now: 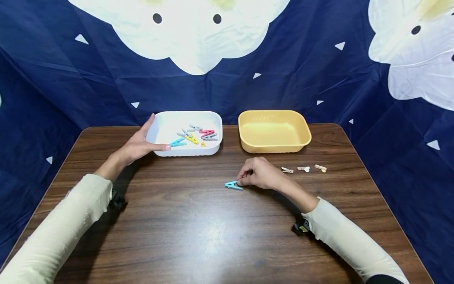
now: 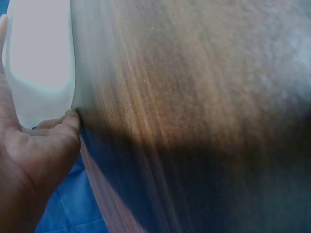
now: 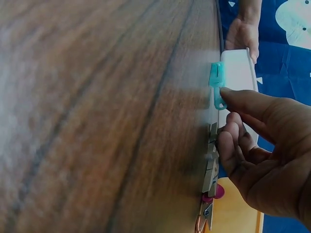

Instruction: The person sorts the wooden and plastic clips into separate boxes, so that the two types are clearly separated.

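Note:
My right hand [image 1: 260, 173] pinches a light-blue clothespin [image 1: 233, 185] between thumb and fingertips, low over the middle of the table. In the right wrist view the clothespin [image 3: 217, 80] juts out past the thumb tip; whether it touches the tabletop I cannot tell. My left hand [image 1: 138, 144] rests on the left end of a white bin [image 1: 184, 152], its thumb stretched along the front wall and its straight fingers at the left side. Inside that bin lie several plastic clothespins [image 1: 191, 138] in blue, grey, red and yellow.
A yellow bin [image 1: 274, 149] stands to the right of the white one, with nothing seen in it. Three small wooden clothespins lie in a row behind my right wrist, the middle clothespin [image 1: 303, 169] carrying a white heart. Dark blue cloth [image 1: 227, 94] hangs behind the wooden table [image 1: 170, 236].

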Tool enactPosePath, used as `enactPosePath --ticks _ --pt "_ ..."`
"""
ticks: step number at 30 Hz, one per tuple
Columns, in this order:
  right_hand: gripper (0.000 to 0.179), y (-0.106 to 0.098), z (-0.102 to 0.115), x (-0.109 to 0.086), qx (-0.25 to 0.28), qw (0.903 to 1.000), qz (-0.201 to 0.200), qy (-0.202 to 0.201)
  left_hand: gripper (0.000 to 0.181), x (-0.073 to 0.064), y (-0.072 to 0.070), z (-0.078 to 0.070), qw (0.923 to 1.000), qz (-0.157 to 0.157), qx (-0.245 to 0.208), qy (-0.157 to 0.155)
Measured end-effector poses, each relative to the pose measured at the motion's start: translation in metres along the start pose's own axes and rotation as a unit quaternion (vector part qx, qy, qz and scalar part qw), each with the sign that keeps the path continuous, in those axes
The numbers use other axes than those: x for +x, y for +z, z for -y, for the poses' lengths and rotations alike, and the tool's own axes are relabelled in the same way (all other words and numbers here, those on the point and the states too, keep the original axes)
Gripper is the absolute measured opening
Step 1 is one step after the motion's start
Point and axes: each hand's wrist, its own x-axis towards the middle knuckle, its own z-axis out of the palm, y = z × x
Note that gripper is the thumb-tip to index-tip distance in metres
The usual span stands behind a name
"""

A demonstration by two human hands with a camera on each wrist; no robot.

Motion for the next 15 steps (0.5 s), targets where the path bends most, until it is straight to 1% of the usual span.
enactPosePath --ticks 8,12,15 --pt "0.003 0.0 -0.001 0.004 0.018 0.9997 -0.015 0.009 0.142 -0.001 -0.001 0.001 1.0 0.0 0.005 -0.003" --pt "0.006 -0.003 0.003 0.008 0.051 0.9986 -0.015 0.008 0.142 0.0 -0.001 0.001 1.0 0.002 0.004 -0.001" --pt "0.004 -0.007 0.007 0.011 0.063 0.9978 -0.019 0.009 0.142 0.0 -0.001 0.001 1.0 0.001 0.004 0.001"
